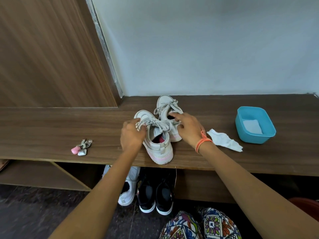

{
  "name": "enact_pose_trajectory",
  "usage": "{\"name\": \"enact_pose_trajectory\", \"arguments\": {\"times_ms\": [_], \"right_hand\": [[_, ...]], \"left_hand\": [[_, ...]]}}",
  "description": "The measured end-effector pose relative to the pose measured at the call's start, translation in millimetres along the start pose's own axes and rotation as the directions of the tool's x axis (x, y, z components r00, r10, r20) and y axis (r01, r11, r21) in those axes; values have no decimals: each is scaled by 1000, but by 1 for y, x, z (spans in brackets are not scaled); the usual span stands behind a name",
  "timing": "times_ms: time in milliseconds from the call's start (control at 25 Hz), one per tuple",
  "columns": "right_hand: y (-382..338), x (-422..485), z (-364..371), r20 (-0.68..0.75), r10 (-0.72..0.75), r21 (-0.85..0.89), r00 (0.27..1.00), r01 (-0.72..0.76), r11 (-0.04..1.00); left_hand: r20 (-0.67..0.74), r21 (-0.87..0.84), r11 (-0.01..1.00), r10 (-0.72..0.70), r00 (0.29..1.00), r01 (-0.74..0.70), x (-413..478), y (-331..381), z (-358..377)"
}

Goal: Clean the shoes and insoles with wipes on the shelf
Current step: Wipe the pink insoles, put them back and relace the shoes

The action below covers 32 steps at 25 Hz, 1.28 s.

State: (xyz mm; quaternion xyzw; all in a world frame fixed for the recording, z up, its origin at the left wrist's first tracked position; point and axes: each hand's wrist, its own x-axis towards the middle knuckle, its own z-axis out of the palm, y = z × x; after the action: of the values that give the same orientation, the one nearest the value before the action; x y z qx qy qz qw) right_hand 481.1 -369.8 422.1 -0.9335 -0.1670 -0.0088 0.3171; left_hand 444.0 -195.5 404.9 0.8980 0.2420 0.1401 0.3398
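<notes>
Two white sneakers with pale pink soles sat side by side on the brown wooden shelf [51, 125], pretty much dead centre. The near sneaker [158, 144] had its heel toward the camera and you could see a pink insole [159, 139] down inside the opening. The far sneaker [168, 111] was tucked right behind and to the right of it, touching it, toe pointing at the wall.

The left hand [132, 133] was on the near sneaker's left side with its fingers curled around the laces up by the tongue, so it had a grip on the shoe there. The right hand [187, 127] was spread over the far sneaker, fingers loose and splayed, fingertips resting at the collar and the laces. I couldn't tell if it was actually pinching anything. There was an orange thread bracelet [202, 142] on that wrist.

Just right of the right wrist a crumpled white wipe [224, 139] lay flat on the shelf, nobody holding it. Further right was a blue plastic tub [255, 137] with folded white wipes [252, 126] in it.

Off to the left, well apart from the shoes, a keyring with a pink charm [81, 147]. Under the shelf, black sneakers [155, 195] and a white shoe [128, 192] on the floor.
</notes>
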Motion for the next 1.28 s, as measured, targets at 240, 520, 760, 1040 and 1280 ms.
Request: {"name": "enact_pose_trajectory", "arguments": {"times_ms": [240, 520, 760, 1040, 1280], "right_hand": [[3, -1, 6, -115, 33, -203, 993, -56, 977], [-10, 28, 4, 274, -102, -445, 956, 220, 868], [-8, 16, 4, 285, -19, -250, 958, 93, 964], [-8, -29, 19, 120, 14, -422, 993, 38, 906], [-12, -35, 23, 148, 105, -458, 983, -26, 889]], "left_hand": [[59, 160, 983, 82, 995, -91, -27, 39, 24], [-83, 443, 887, 188, 979, -133, -40, 40, 41], [53, 495, 817, 312, 949, -296, -53, 34, 33], [156, 552, 762, 303, 940, -338, -77, 20, 36], [141, 407, 891, 155, 978, -199, -77, 25, 37]]}}
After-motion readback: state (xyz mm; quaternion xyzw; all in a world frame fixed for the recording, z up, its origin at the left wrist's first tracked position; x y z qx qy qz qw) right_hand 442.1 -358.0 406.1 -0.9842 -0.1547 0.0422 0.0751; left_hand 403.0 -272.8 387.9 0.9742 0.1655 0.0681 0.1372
